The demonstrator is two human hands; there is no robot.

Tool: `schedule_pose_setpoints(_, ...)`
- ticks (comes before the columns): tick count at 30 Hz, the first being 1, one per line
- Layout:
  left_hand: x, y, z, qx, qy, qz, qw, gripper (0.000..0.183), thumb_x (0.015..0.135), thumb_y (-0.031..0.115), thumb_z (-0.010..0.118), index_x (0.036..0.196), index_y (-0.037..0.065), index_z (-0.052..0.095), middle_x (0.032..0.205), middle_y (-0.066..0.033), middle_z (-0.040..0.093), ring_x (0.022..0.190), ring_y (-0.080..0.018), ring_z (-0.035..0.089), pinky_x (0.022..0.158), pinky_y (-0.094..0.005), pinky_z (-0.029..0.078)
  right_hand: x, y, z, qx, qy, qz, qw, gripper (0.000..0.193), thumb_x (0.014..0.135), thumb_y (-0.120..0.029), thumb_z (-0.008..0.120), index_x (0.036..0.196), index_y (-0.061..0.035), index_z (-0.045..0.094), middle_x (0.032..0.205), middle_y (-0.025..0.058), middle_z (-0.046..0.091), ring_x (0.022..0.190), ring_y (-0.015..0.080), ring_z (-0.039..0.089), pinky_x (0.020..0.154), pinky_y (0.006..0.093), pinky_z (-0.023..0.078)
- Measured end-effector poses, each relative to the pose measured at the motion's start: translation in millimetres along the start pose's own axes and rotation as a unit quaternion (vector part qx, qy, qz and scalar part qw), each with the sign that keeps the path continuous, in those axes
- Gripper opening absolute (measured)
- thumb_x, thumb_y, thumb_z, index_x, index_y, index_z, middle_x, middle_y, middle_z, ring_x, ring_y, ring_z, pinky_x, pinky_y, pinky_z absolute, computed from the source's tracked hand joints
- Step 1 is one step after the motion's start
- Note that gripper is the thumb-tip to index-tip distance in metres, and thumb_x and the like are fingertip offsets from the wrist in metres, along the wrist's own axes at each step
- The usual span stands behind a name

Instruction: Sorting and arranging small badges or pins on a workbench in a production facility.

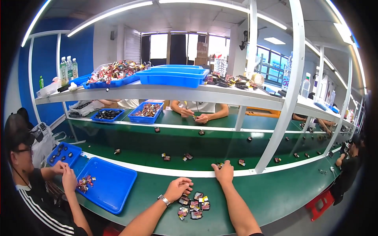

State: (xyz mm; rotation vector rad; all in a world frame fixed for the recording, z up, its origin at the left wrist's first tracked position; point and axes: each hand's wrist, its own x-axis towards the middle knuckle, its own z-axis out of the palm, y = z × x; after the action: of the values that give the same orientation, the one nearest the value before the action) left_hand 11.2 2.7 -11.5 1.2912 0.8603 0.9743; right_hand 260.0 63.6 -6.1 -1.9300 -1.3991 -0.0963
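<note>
My right hand reaches over the white rail to the green belt. Its thumb and fingers close around a small black part with a yellow label. My left hand, below a wristwatch, hovers low over the near green worktop, fingers loosely bent and apart. Right beside its fingertips lies a cluster of small black parts with red, white and yellow labels. The underside of my left hand is hidden.
To the left stands a large blue tray with a few parts, beside a co-worker's hands. Similar parts lie along the green belt. White shelf posts rise ahead on the right. Another person's hands work across the belt.
</note>
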Motion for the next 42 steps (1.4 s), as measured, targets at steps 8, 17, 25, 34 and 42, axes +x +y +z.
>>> schedule_pose_setpoints(8, 1, -1, 5, -0.023, -0.013, -0.005, 1.0, 0.026, 0.095, 0.007, 0.053, 0.119, -0.003, 0.054, 0.112, -0.017, 0.064, 0.092, -0.0219, 0.067, 0.075, -0.0307, 0.058, 6, 20, 7, 0.171, -0.005, -0.013, 0.985, 0.044, 0.068, -0.015, 0.074, 0.103, -0.0013, 0.05, 0.09, 0.0193, 0.062, 0.086, 0.036, 0.059, 0.079, 0.0456, 0.05)
schedule_pose_setpoints(17, 0, 7, -12, -0.073, -0.11, -0.063, 0.989, 0.041, 0.104, 0.031, 0.038, 0.121, -0.003, 0.054, 0.099, -0.0088, 0.062, 0.08, -0.0152, 0.061, 0.075, -0.0293, 0.054, -83, -49, -70, 0.315, -0.279, -0.319, 0.849, 0.05, 0.073, -0.004, 0.07, 0.12, -0.0038, 0.054, 0.116, 0.0147, 0.057, 0.107, 0.0297, 0.056, 0.095, 0.0371, 0.046)
schedule_pose_setpoints(25, -4, 18, -5, -0.168, -0.111, -0.067, 0.977, 0.036, 0.096, 0.008, 0.053, 0.131, -0.001, 0.049, 0.112, -0.0113, 0.061, 0.095, -0.0181, 0.064, 0.087, -0.032, 0.055, -85, -54, -63, 0.312, -0.152, -0.251, 0.904, 0.036, 0.077, -0.005, 0.072, 0.111, -0.0038, 0.059, 0.106, 0.0126, 0.06, 0.087, 0.0236, 0.065, 0.073, 0.0323, 0.055)
schedule_pose_setpoints(34, -5, 14, -3, -0.119, -0.093, -0.06, 0.987, 0.036, 0.099, 0.01, 0.049, 0.133, 0.003, 0.046, 0.12, -0.0109, 0.058, 0.106, -0.0189, 0.062, 0.095, -0.0377, 0.053, -86, -56, -51, 0.344, -0.134, -0.212, 0.905, 0.019, 0.08, -0.007, 0.072, 0.099, -0.0059, 0.07, 0.097, 0.0091, 0.066, 0.081, 0.0219, 0.068, 0.07, 0.0319, 0.056)
schedule_pose_setpoints(42, -5, 12, 4, -0.14, -0.078, -0.052, 0.986, 0.038, 0.098, 0.005, 0.049, 0.136, 0.0, 0.046, 0.119, -0.0096, 0.06, 0.105, -0.0167, 0.062, 0.089, -0.0312, 0.056, -79, -49, -47, 0.267, -0.079, -0.339, 0.898, 0.013, 0.079, -0.007, 0.072, 0.092, -0.0061, 0.07, 0.104, 0.0059, 0.065, 0.092, 0.0226, 0.065, 0.077, 0.0325, 0.055)
